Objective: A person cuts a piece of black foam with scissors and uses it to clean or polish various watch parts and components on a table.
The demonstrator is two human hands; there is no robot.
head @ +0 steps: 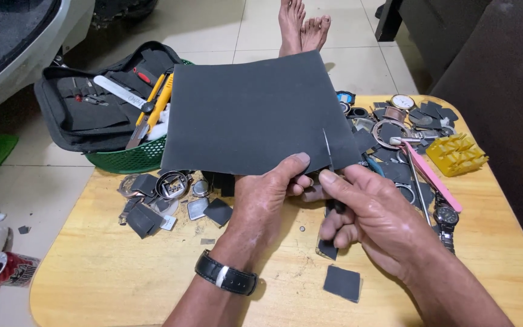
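My left hand [267, 197] pinches the lower edge of a large dark grey abrasive sheet [249, 112], thumb on top and fingers beneath, holding it raised and tilted above the bench [110, 272]. My right hand [370, 215] has its grip closed around a small pair of scissors [329, 158]; the thin blades stand in a short slit cut up from the sheet's lower edge, just beside my left thumb. The handles are hidden inside my fist. A black wristwatch [225, 275] sits on my left wrist.

Below my hands, a small dark square offcut [342, 283] lies flat on the wood, and another scrap [327, 249] lies right under my right fingers. More dark pieces and metal watch cases [171, 194] lie scattered to the left. To the right lie a pink file [434, 177], a yellow block [456, 154] and a steel wristwatch [447, 218]. A green basket [129, 158] at the far left corner carries an open black tool pouch [92, 103]
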